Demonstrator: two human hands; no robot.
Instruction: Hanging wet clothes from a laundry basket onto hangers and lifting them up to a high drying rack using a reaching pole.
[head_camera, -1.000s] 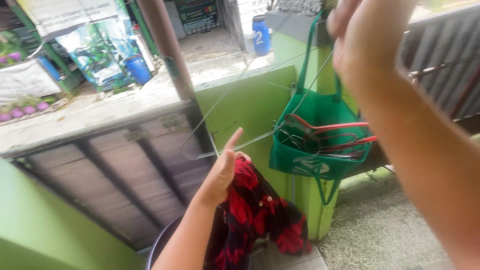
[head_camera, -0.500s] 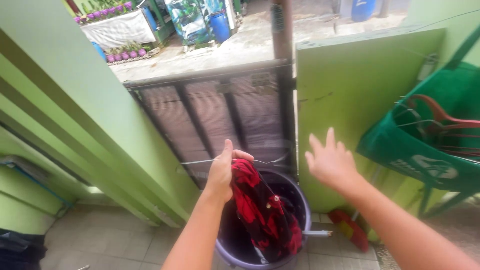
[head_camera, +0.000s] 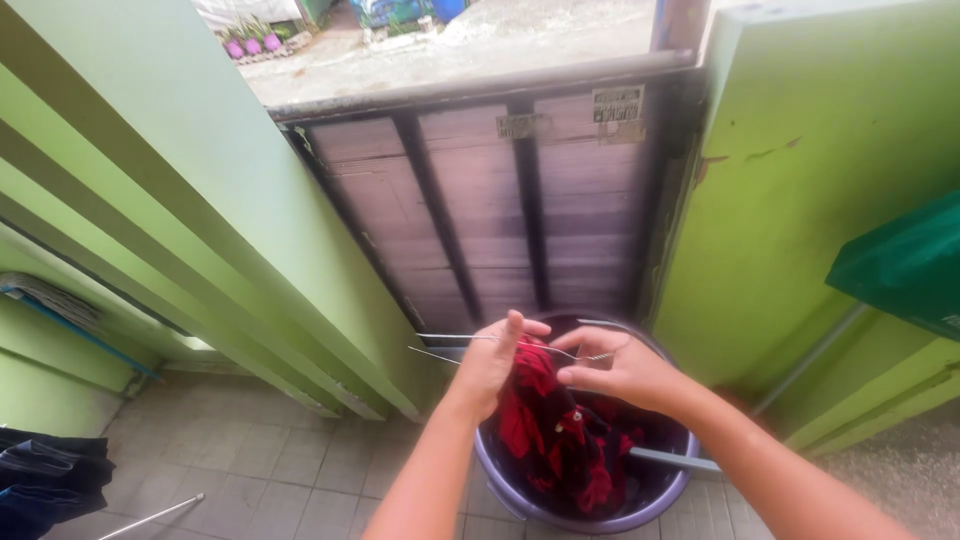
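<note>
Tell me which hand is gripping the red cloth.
The left hand, on the left over the bucket, grips the red cloth at its top. The right hand pinches the thin wire hanger instead.

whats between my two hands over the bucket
In the head view, the thin wire hanger spans from the left hand to the right hand, with the red and black cloth hanging below it into the purple bucket.

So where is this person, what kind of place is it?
Probably a home balcony or porch used for laundry: a purple bucket of red clothes, green walls, and a railing overlooking a street.
</note>
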